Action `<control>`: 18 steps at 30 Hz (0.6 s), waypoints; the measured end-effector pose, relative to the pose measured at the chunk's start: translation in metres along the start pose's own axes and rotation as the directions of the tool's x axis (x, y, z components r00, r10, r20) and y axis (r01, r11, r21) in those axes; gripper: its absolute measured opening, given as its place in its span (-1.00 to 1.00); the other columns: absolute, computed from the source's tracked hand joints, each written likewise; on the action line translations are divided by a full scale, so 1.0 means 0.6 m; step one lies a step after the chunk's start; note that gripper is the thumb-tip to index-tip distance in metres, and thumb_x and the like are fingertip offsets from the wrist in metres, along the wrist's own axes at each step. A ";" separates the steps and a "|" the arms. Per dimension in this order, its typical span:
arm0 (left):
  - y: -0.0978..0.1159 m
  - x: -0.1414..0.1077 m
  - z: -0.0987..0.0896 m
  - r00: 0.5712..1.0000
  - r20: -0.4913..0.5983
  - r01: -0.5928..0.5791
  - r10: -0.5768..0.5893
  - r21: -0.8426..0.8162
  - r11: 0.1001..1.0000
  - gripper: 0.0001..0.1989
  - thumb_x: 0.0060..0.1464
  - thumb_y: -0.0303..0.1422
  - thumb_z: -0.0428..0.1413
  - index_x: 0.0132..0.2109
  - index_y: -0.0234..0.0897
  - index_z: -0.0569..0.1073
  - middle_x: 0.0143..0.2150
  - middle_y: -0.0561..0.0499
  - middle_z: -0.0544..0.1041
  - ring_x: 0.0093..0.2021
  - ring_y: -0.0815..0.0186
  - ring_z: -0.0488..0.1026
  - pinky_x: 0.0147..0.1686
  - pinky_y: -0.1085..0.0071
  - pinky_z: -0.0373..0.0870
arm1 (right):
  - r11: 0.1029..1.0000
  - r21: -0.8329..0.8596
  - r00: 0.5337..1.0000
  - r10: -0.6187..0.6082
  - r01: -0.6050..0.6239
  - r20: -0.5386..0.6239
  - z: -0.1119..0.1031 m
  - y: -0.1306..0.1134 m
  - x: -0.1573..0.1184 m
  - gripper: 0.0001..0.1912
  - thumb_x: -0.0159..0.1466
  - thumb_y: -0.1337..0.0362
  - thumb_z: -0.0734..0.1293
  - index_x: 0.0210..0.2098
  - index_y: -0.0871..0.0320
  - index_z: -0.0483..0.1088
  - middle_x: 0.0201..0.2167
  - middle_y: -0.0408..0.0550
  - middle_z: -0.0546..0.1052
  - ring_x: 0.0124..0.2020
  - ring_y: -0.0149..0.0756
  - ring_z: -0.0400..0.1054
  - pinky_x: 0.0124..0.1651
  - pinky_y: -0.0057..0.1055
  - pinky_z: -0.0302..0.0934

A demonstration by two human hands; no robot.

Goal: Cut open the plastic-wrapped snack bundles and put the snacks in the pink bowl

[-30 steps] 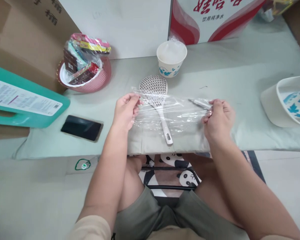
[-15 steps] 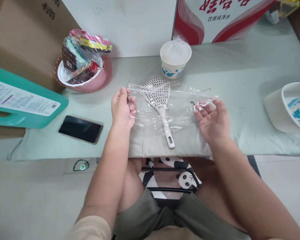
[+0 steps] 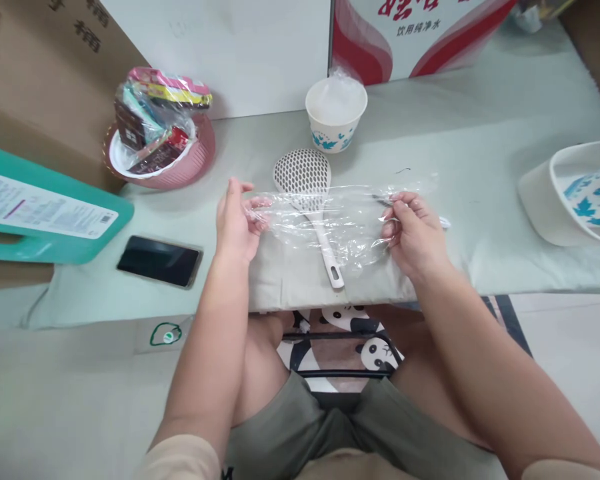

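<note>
A clear plastic bag [image 3: 353, 223] is stretched sideways between my two hands. My left hand [image 3: 237, 223] grips its left end, thumb up. At the right end, my right hand [image 3: 413, 230] pinches the film, with a thin dark piece by the fingertips and a small white tip sticking out past the hand. Beneath the film, a pale perforated skimmer [image 3: 303, 172] lies on the cloth, its handle toward me. Behind the skimmer stands a paper cup [image 3: 334, 133] with a blue leaf print and crumpled clear plastic inside.
A black phone [image 3: 159, 261] lies left of my left hand. Farther left are a teal container [image 3: 100, 233] and a pink basket [image 3: 195, 157] of packets. A white tub [image 3: 543, 200] stands at the right. Boxes line the back of the cloth-covered table [image 3: 485, 160].
My right hand has turned, its thumb now pressed over the film. The white tip has come into view beside it. The whole view has shifted slightly.
</note>
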State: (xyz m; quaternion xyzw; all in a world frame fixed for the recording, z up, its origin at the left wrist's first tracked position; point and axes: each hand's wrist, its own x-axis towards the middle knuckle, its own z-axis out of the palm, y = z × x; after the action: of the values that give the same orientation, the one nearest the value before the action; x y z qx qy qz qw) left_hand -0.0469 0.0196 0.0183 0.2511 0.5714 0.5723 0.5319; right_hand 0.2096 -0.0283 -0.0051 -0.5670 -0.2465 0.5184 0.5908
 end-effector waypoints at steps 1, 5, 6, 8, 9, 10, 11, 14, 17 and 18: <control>0.000 -0.001 -0.003 0.995 0.070 0.066 -0.068 0.042 0.997 -0.65 0.21 -0.02 0.23 -0.22 -0.19 0.38 -0.57 0.12 0.48 -0.74 0.48 0.28 -0.73 0.58 0.11 | 1.000 -0.018 1.000 -0.010 0.010 0.009 -0.002 0.001 0.000 -0.77 0.17 0.16 0.47 -0.29 0.05 0.35 -0.57 -0.34 0.42 -0.69 -0.57 0.21 -0.64 -0.58 0.04; 0.004 -0.009 -0.010 0.941 0.262 0.141 -0.215 0.274 0.951 -0.66 -0.02 -0.43 0.32 -0.07 -0.21 0.46 -0.47 0.07 0.57 -0.69 0.51 0.30 -0.69 0.63 0.15 | 0.994 -0.073 0.997 -0.076 0.077 0.019 -0.011 0.006 0.003 -0.77 0.26 0.09 0.42 -0.24 0.03 0.33 -0.57 -0.34 0.37 -0.72 -0.55 0.14 -0.66 -0.53 0.01; 0.006 -0.011 -0.012 0.933 0.290 0.122 -0.215 0.307 0.944 -0.59 -0.08 -0.50 0.32 -0.04 -0.22 0.48 -0.45 0.06 0.59 -0.69 0.54 0.27 -0.68 0.65 0.12 | 0.993 -0.076 0.996 -0.093 0.094 0.007 -0.014 0.006 0.006 -0.76 0.27 0.08 0.42 -0.23 0.02 0.32 -0.58 -0.34 0.35 -0.73 -0.55 0.10 -0.68 -0.53 -0.02; 0.012 -0.011 -0.016 0.925 0.328 0.085 -0.194 0.319 0.944 -0.50 -0.17 -0.57 0.32 -0.01 -0.25 0.49 -0.41 0.03 0.62 -0.67 0.58 0.23 -0.68 0.67 0.05 | 0.989 -0.071 0.991 -0.130 0.127 -0.040 -0.021 0.004 0.012 -0.76 0.29 0.07 0.41 -0.23 0.02 0.31 -0.60 -0.36 0.30 -0.75 -0.56 0.02 -0.70 -0.52 -0.08; 0.015 -0.010 -0.019 0.924 0.337 0.075 -0.182 0.308 0.949 -0.48 -0.20 -0.57 0.32 -0.01 -0.26 0.50 -0.40 0.01 0.63 -0.67 0.59 0.21 -0.69 0.67 0.02 | 0.988 -0.068 0.988 -0.140 0.136 -0.070 -0.025 0.002 0.016 -0.75 0.29 0.06 0.41 -0.23 0.02 0.30 -0.61 -0.36 0.28 -0.76 -0.56 -0.01 -0.72 -0.51 -0.11; 0.018 -0.009 -0.023 0.924 0.341 0.070 -0.172 0.291 0.954 -0.49 -0.22 -0.58 0.30 -0.03 -0.26 0.50 -0.39 0.01 0.63 -0.68 0.61 0.17 -0.69 0.67 0.00 | 0.989 -0.063 0.986 -0.139 0.133 -0.095 -0.027 0.000 0.018 -0.75 0.29 0.05 0.41 -0.23 0.01 0.30 -0.61 -0.36 0.27 -0.76 -0.56 -0.02 -0.73 -0.51 -0.14; 0.020 -0.006 -0.026 0.927 0.341 0.067 -0.159 0.265 0.962 -0.52 -0.23 -0.57 0.29 -0.06 -0.27 0.50 -0.39 0.02 0.63 -0.69 0.63 0.12 -0.70 0.66 -0.03 | 0.992 -0.054 0.987 -0.123 0.118 -0.108 -0.029 -0.004 0.019 -0.74 0.29 0.04 0.41 -0.22 0.01 0.29 -0.62 -0.37 0.25 -0.76 -0.55 -0.03 -0.74 -0.51 -0.17; 0.018 0.001 -0.032 0.933 0.337 0.065 -0.123 0.177 0.982 -0.67 -0.14 -0.45 0.24 -0.13 -0.25 0.49 -0.44 0.03 0.60 -0.68 0.60 0.16 -0.69 0.66 0.02 | 0.999 -0.015 0.997 -0.040 0.039 -0.067 -0.029 -0.012 0.015 -0.70 0.27 0.01 0.43 -0.18 -0.01 0.29 -0.64 -0.38 0.22 -0.76 -0.54 -0.05 -0.75 -0.52 -0.24; 0.010 0.001 -0.033 0.913 0.372 0.102 -0.170 0.194 0.976 -0.64 0.03 -0.24 0.23 -0.01 -0.19 0.46 -0.40 0.00 0.62 -0.53 0.44 0.47 -0.55 0.61 0.33 | 1.000 -0.010 0.999 -0.004 0.005 0.045 -0.025 -0.014 0.006 -0.64 0.23 -0.03 0.46 -0.17 -0.02 0.30 -0.64 -0.37 0.22 -0.75 -0.52 -0.05 -0.74 -0.51 -0.26; 0.007 0.000 -0.033 0.896 0.399 0.105 -0.193 0.232 0.967 -0.57 0.03 -0.22 0.26 0.05 -0.16 0.45 -0.36 0.00 0.64 -0.48 0.40 0.52 -0.49 0.56 0.42 | 1.000 -0.020 0.997 -0.003 0.004 0.082 -0.024 -0.013 0.004 -0.63 0.23 -0.04 0.46 -0.17 -0.02 0.30 -0.63 -0.37 0.22 -0.75 -0.52 -0.04 -0.74 -0.51 -0.24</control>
State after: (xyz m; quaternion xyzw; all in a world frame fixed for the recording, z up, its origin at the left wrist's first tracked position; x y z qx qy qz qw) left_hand -0.0661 0.0130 0.0179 0.3765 0.5176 0.4006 0.6556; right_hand 0.2257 -0.0309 -0.0017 -0.5507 -0.2769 0.5378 0.5752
